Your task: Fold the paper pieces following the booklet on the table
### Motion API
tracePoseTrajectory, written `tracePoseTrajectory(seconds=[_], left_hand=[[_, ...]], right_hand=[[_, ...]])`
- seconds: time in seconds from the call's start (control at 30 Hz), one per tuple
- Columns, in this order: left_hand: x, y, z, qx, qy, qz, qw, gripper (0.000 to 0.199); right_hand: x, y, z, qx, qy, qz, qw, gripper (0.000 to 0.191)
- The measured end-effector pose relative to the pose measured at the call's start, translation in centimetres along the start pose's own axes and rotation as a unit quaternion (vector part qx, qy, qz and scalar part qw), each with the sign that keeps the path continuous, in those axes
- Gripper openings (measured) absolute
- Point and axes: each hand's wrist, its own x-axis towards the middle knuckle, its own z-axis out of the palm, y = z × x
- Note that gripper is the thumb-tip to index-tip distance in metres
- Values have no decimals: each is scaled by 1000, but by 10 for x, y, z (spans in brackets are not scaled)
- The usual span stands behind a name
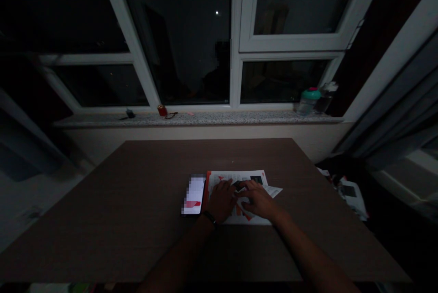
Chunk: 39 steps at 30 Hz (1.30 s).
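Note:
A printed sheet (253,221) with red and black print lies on the brown table. My left hand (222,199), with a dark band at the wrist, rests on its left part, fingers laid flat. My right hand (256,198) is on the paper's right part, with its thumb and fingers bent towards a smaller folded piece of paper (273,190). This piece sticks out past the sheet's right edge. Whether the right fingers pinch it is too dark to tell. A lit phone (194,196) lies just left of the sheet.
The brown table (137,201) stands below a window. Its stone sill (212,118) holds a red jar (162,110), a small dark object (130,113), a teal-lidded bottle (309,101) and a clear bottle (326,96). Papers (352,197) lie beyond the table's right edge.

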Motion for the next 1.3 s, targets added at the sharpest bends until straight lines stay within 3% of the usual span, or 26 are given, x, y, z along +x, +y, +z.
tracePoseTrajectory(seconds=[0.3,0.63,1.03,1.3], left_hand=[[-10,-10,1,27,74,-65,995,39],[-7,-15,4,13,44,-8,999,34],[-10,-14,6,32,73,-100,992,39],[-11,-13,4,24,81,-76,994,37]], right_hand=[[1,2,2,6,0,6,1000,43],[1,3,3,14,3,5,1000,44],[0,3,4,24,7,11,1000,46],[1,6,6,18,7,9,1000,46]])
